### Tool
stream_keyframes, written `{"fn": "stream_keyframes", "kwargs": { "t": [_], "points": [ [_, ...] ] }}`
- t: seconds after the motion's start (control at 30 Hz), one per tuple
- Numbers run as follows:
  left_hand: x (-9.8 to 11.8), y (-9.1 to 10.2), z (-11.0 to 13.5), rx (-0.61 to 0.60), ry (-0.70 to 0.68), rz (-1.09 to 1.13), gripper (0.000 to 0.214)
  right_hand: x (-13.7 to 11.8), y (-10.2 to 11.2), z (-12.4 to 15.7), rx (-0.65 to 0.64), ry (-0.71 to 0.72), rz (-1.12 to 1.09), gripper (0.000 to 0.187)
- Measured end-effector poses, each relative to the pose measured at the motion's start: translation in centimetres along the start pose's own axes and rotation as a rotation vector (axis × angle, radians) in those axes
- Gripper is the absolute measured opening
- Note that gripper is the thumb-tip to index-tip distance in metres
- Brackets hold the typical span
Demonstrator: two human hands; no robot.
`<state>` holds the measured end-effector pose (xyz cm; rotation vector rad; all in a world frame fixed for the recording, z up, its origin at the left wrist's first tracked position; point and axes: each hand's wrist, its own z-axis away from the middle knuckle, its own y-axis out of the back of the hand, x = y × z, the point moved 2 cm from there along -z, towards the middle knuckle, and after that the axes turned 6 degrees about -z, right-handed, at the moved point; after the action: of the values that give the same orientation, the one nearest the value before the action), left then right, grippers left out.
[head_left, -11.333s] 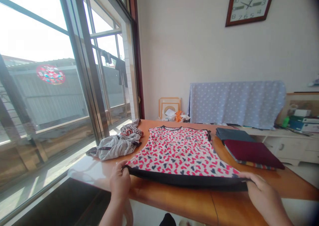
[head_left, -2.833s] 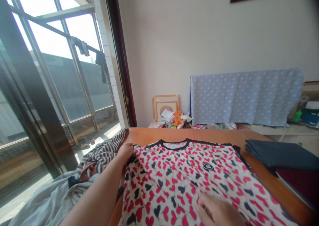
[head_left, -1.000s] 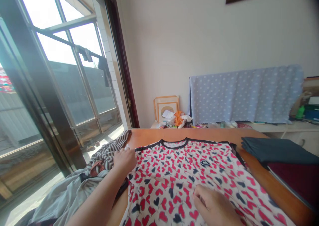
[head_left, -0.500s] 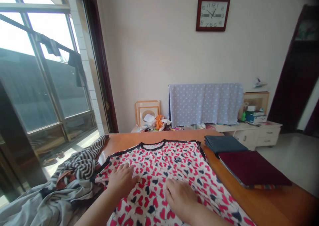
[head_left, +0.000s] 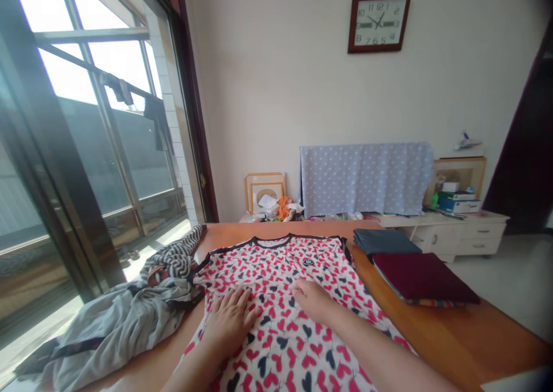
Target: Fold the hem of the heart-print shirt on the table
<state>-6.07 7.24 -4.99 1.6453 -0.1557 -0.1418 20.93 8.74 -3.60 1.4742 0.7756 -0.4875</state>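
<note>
The heart-print shirt [head_left: 280, 325] lies spread on the counter [head_left: 444, 334] under a flat, splayed left hand [head_left: 231, 318] and a curled right hand [head_left: 311, 300] whose grip I cannot tell, so light outward strokes should smooth it best

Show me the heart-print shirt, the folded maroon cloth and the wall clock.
Heart-print shirt [head_left: 279, 320]: head view, on its printed front.
Folded maroon cloth [head_left: 425, 276]: head view, middle of its top face.
Wall clock [head_left: 379, 23]: head view, middle of its dial.

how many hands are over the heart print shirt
2: the left hand, fingers spread over the left part of the shirt, and the right hand, curled just below its round badge.
</note>
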Motion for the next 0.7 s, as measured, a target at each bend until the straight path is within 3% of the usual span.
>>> {"fn": "stream_keyframes", "kwargs": {
  "t": [0.17, 0.3, 0.43, 0.57, 0.7],
  "points": [
    [-0.4, -0.2, 0.3, 0.026, -0.044, -0.009, 0.073, 1.7, 2.9, 0.0, 0.004, -0.041, -0.076, 0.014],
    [-0.4, 0.0, 0.3, -0.004, -0.048, -0.012, 0.075, 3.8, 5.5, 1.8, 0.028, -0.061, -0.098, 0.013],
    [-0.3, 1.1, 0.0, -0.042, -0.04, 0.04, 0.073, 5.9, 6.9, 3.6, 0.057, -0.065, -0.125, 0.011],
    [-0.8, 2.3, -2.0, 0.017, -0.02, 0.073, 0.061, 7.6, 6.9, 3.1, 0.104, -0.086, -0.171, 0.013],
    [-2.7, 2.9, -6.1, 0.107, 0.062, 0.082, 0.053, 8.7, 6.7, -0.6, 0.155, -0.129, -0.226, 0.015]
  ]
}}
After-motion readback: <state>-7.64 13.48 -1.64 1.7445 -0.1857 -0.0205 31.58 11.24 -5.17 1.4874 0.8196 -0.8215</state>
